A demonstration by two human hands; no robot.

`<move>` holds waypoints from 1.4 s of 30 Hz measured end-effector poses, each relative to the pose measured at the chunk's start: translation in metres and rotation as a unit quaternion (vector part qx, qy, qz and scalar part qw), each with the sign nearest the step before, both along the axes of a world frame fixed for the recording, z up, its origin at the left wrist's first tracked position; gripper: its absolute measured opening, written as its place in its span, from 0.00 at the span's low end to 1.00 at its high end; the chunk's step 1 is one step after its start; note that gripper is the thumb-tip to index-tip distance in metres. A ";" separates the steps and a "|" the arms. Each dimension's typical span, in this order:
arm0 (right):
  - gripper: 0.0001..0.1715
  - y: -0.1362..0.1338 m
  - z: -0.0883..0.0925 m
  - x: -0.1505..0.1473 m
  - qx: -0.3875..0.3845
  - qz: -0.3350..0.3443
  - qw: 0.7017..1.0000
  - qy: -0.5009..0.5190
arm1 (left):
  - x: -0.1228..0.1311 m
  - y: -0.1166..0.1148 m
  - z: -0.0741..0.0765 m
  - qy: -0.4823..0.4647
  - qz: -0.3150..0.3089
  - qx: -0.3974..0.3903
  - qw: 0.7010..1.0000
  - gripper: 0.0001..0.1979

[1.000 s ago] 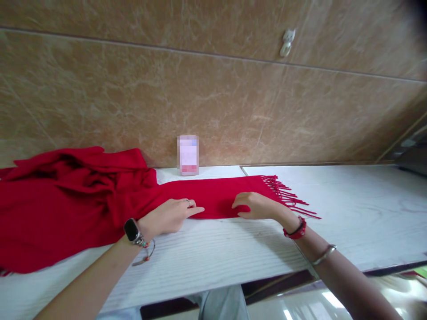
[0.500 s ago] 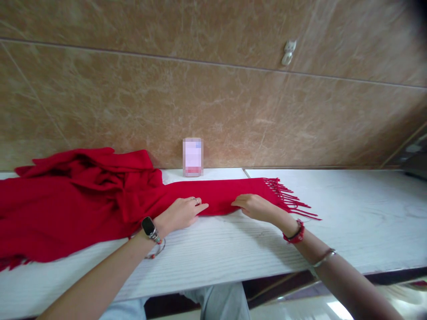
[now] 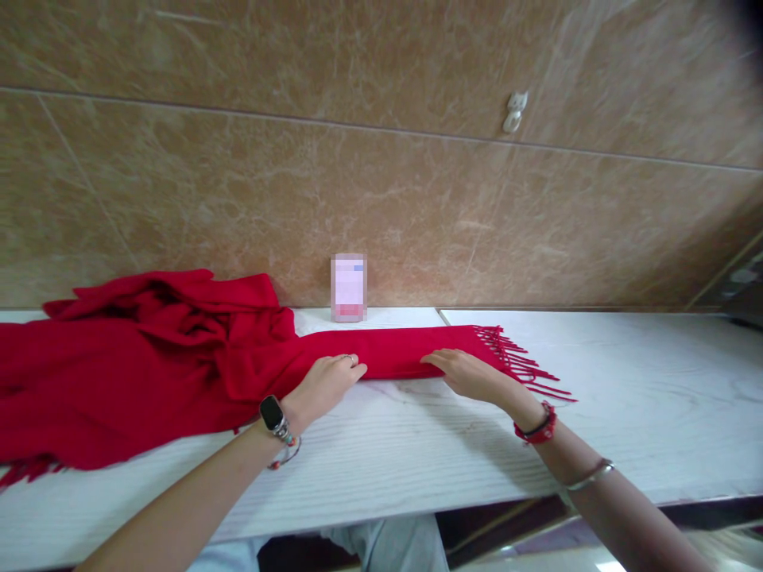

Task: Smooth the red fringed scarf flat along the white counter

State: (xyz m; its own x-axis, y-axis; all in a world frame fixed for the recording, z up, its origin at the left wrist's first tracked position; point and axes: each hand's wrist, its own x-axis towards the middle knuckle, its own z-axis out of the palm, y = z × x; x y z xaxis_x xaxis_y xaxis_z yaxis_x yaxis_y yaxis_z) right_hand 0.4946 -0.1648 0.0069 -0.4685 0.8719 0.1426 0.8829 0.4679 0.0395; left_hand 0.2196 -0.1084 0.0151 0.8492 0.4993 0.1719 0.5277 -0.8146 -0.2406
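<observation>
A red fringed scarf (image 3: 390, 353) lies along the white table, its right part folded into a narrow flat strip that ends in tassels (image 3: 524, 361). My left hand (image 3: 334, 381), with a ring and a watch on the wrist, grips the strip's near edge left of its middle, fingers curled. Closer to the tassels, my right hand (image 3: 468, 373) pinches the same edge, thumb side hidden under the palm. Between the two hands the edge runs nearly straight. To the left, the rest of the scarf spreads wide and is bunched into loose folds against the wall.
A phone with a blurred screen (image 3: 349, 287) leans upright on the wall behind the strip. The brown marbled tile wall (image 3: 238, 183) borders the table (image 3: 644, 397) at the back. A small white cat-shaped hook (image 3: 515, 111) is fixed up on it.
The strip's near edge has been drawn slightly inward, leaving it narrower and straighter. My left index finger has curled in from its stretched position. The view has tilted a little upward.
</observation>
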 end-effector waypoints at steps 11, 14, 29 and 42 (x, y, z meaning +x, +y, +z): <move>0.12 0.002 0.004 0.003 -0.006 0.005 0.999 -0.041 | 0.002 0.005 -0.011 -0.031 -0.022 0.000 0.999 0.14; 0.11 0.001 0.008 0.001 0.013 -0.006 0.998 -0.061 | 0.001 0.005 -0.008 -0.036 -0.013 0.006 0.999 0.14; 0.12 -0.004 0.010 0.004 -0.041 0.006 0.999 -0.006 | 0.002 -0.006 -0.001 -0.016 -0.047 -0.025 0.998 0.11; 0.12 -0.001 0.014 0.007 0.040 -0.020 0.998 -0.052 | 0.002 -0.002 0.003 -0.040 -0.039 0.003 0.998 0.10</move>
State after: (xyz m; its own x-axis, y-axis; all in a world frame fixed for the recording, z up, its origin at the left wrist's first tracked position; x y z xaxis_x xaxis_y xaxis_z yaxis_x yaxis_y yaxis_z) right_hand 0.5016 -0.1657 0.0208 -0.4502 0.8777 0.1642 0.8895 0.4248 0.1682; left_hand 0.2217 -0.1107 0.0181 0.8690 0.4307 0.2435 0.4801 -0.8531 -0.2042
